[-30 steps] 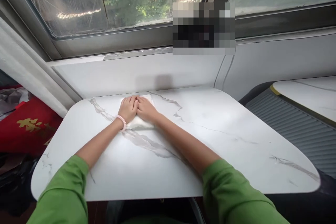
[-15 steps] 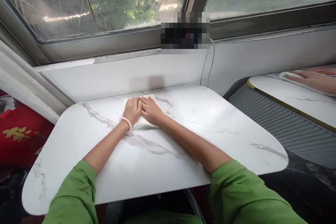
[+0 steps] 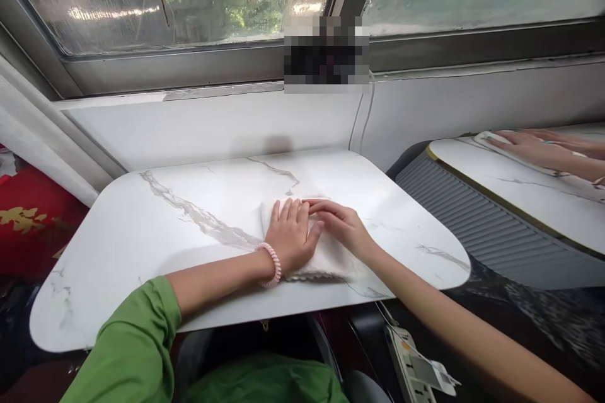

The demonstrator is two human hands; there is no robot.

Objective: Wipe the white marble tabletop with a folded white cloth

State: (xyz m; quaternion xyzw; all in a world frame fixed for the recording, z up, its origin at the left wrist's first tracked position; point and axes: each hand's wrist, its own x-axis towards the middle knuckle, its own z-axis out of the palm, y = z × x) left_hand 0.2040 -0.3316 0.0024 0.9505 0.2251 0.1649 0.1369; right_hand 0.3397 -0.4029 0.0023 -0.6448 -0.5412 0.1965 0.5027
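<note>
A folded white cloth (image 3: 326, 259) lies on the white marbled tabletop (image 3: 142, 227), near its front edge and right of centre. My left hand (image 3: 292, 236), with a pink coil band at the wrist, presses flat on the cloth with fingers spread. From the right, my right hand (image 3: 341, 227) reaches over the cloth, its fingers stretched toward the left hand's fingertips and slightly bent, thumb apart from them. Part of the cloth is hidden under both hands.
At right, another person's hands (image 3: 543, 148) rest on a white cloth on a second marbled table (image 3: 472, 164). A power strip (image 3: 407, 365) is below the front edge. A window and a pixelated object (image 3: 326, 53) are behind; a red bag (image 3: 38, 220) is at left.
Both my hands and the cloth have moved from the back of the tabletop toward the front and right. My hands have come slightly apart, and the right fingers are now more raised.
</note>
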